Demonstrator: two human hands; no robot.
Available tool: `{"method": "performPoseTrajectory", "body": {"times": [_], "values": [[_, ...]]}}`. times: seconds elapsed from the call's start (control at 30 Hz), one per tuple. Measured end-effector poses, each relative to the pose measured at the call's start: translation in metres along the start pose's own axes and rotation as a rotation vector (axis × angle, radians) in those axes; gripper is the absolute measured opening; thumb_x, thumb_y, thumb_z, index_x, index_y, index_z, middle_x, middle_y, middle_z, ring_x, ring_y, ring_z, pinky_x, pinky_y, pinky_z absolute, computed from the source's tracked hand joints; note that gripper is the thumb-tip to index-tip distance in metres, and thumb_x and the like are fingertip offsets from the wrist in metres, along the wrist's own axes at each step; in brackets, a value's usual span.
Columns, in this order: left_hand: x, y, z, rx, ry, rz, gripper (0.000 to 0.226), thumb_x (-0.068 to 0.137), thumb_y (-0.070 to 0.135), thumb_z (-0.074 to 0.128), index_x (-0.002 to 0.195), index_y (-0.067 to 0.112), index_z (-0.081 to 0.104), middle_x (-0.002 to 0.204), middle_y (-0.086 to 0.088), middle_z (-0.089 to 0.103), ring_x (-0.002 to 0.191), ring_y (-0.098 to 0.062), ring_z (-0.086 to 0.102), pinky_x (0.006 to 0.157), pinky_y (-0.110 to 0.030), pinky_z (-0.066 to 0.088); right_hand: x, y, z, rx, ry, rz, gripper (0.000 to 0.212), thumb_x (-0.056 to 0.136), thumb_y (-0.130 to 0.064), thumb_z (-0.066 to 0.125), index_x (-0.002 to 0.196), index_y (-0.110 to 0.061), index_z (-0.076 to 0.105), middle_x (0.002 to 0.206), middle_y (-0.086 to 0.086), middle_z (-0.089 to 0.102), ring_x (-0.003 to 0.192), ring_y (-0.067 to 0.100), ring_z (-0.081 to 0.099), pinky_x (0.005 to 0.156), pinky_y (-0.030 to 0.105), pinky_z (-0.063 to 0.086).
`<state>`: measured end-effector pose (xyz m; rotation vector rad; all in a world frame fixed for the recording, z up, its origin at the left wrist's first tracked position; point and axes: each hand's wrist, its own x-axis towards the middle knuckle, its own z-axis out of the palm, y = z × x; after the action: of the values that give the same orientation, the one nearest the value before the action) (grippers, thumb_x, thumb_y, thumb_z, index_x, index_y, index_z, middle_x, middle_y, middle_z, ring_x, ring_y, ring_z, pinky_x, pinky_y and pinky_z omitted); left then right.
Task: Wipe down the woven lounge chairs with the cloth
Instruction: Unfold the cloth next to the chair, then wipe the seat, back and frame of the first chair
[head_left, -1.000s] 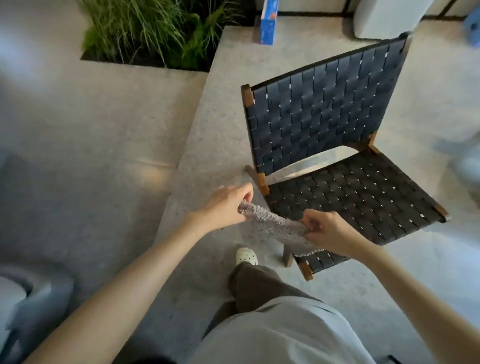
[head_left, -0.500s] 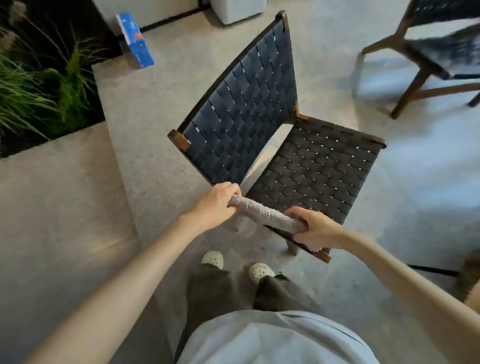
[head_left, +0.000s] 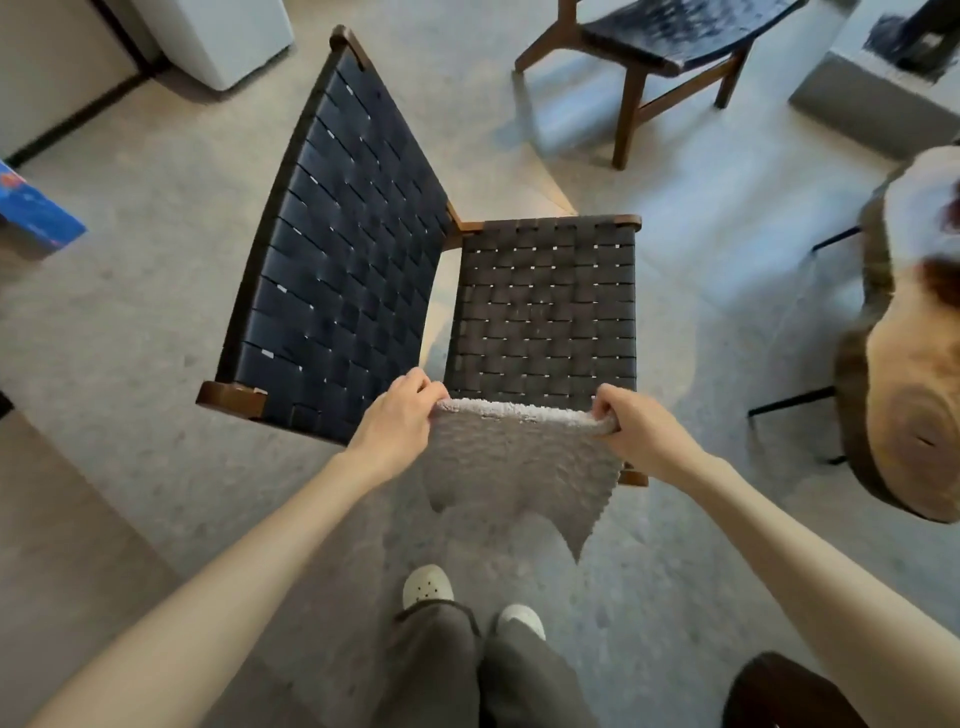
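Far left we see a blue cardboard box (head_left: 39, 221) on the pale floor. Next, the dark woven lounge chair w/ brown wooden frame (head_left: 353, 260) faces right, backrest left, seat right. Our left hand (head_left: 395, 428) pinches one top corner of the grey fluffy cloth (head_left: 519, 467), fingers curled tight on it; our right hand (head_left: 641, 434) clamps the other corner likewise. Cloth hangs spread btwn them at the seat's near edge; contact unclear. Top right, a second dark woven chair (head_left: 670, 31); far right, a round wood-slab table (head_left: 914, 410).
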<state>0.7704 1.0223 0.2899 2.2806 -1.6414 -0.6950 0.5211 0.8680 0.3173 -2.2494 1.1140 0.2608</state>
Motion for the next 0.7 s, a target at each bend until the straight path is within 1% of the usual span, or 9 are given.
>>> {"method": "performPoseTrajectory", "body": {"times": [0.1, 0.23, 0.33, 0.4, 0.47, 0.53, 0.6, 0.63, 0.7], "values": [[0.034, -0.006, 0.019, -0.062, 0.169, 0.018, 0.026, 0.088, -0.004, 0.052, 0.109, 0.009, 0.06, 0.107, -0.006, 0.051, 0.102, -0.023, 0.05, 0.079, -0.038, 0.049, 0.03, 0.017, -0.001, 0.022, 0.176, -0.033, 0.033, 0.074, 0.013, 0.057, 0.084, -0.017, 0.047, 0.091, 0.001, 0.059, 0.087, 0.028, 0.055, 0.065, 0.034, 0.04], [0.071, -0.016, 0.066, -0.134, 0.369, 0.057, 0.024, 0.086, 0.0, 0.063, 0.11, 0.007, 0.062, 0.11, -0.009, 0.05, 0.103, -0.021, 0.05, 0.079, -0.031, 0.051, 0.055, 0.044, 0.021, 0.107, 0.403, -0.104, 0.032, 0.072, 0.017, 0.06, 0.08, -0.01, 0.046, 0.112, 0.005, 0.069, 0.093, 0.024, 0.061, 0.067, 0.035, 0.048], [0.084, -0.036, 0.121, -0.157, 0.44, 0.096, 0.027, 0.086, -0.004, 0.062, 0.111, 0.007, 0.061, 0.12, -0.011, 0.052, 0.11, -0.022, 0.048, 0.085, -0.028, 0.047, 0.068, 0.078, 0.066, 0.104, 0.447, -0.137, 0.039, 0.068, 0.023, 0.055, 0.082, -0.012, 0.045, 0.117, 0.011, 0.067, 0.101, 0.03, 0.064, 0.068, 0.04, 0.053], [0.089, -0.055, 0.164, -0.181, 0.389, 0.108, 0.032, 0.088, -0.007, 0.056, 0.114, 0.011, 0.059, 0.125, -0.008, 0.055, 0.115, -0.021, 0.047, 0.093, -0.032, 0.046, 0.08, 0.108, 0.107, 0.105, 0.395, -0.12, 0.044, 0.068, 0.023, 0.052, 0.084, -0.017, 0.043, 0.121, 0.011, 0.065, 0.111, 0.032, 0.061, 0.074, 0.045, 0.053], [0.093, -0.075, 0.206, -0.21, 0.309, 0.092, 0.034, 0.091, -0.006, 0.05, 0.119, 0.013, 0.058, 0.121, -0.009, 0.058, 0.115, -0.023, 0.049, 0.098, -0.038, 0.045, 0.092, 0.135, 0.15, 0.113, 0.312, -0.104, 0.05, 0.07, 0.021, 0.051, 0.083, -0.025, 0.037, 0.126, 0.007, 0.063, 0.118, 0.031, 0.058, 0.081, 0.043, 0.052], [0.097, -0.094, 0.242, -0.213, 0.257, 0.103, 0.033, 0.092, -0.003, 0.045, 0.118, 0.012, 0.058, 0.114, -0.01, 0.06, 0.111, -0.025, 0.052, 0.095, -0.041, 0.043, 0.101, 0.158, 0.187, 0.151, 0.244, -0.09, 0.049, 0.074, 0.017, 0.051, 0.078, -0.029, 0.034, 0.129, 0.0, 0.061, 0.122, 0.024, 0.055, 0.085, 0.029, 0.048], [0.106, -0.114, 0.271, -0.221, 0.234, 0.151, 0.031, 0.089, 0.006, 0.042, 0.113, 0.013, 0.06, 0.108, -0.007, 0.064, 0.105, -0.023, 0.055, 0.092, -0.044, 0.043, 0.108, 0.174, 0.215, 0.201, 0.221, -0.076, 0.042, 0.075, 0.011, 0.054, 0.077, -0.026, 0.035, 0.127, -0.002, 0.062, 0.112, 0.015, 0.06, 0.074, 0.011, 0.042], [0.111, -0.124, 0.283, -0.267, 0.212, 0.147, 0.03, 0.086, 0.012, 0.041, 0.109, 0.016, 0.06, 0.103, -0.005, 0.066, 0.099, -0.021, 0.057, 0.089, -0.043, 0.045, 0.113, 0.18, 0.226, 0.22, 0.211, -0.081, 0.037, 0.075, 0.007, 0.055, 0.076, -0.024, 0.034, 0.124, -0.004, 0.064, 0.103, 0.012, 0.064, 0.069, 0.01, 0.042], [0.123, -0.14, 0.307, -0.433, 0.169, 0.094, 0.021, 0.087, 0.02, 0.046, 0.101, 0.027, 0.059, 0.094, -0.003, 0.067, 0.087, -0.018, 0.06, 0.082, -0.035, 0.048, 0.126, 0.187, 0.244, 0.27, 0.239, -0.104, 0.035, 0.076, 0.002, 0.057, 0.074, -0.02, 0.03, 0.108, -0.005, 0.07, 0.086, 0.015, 0.065, 0.065, 0.022, 0.046]]}}
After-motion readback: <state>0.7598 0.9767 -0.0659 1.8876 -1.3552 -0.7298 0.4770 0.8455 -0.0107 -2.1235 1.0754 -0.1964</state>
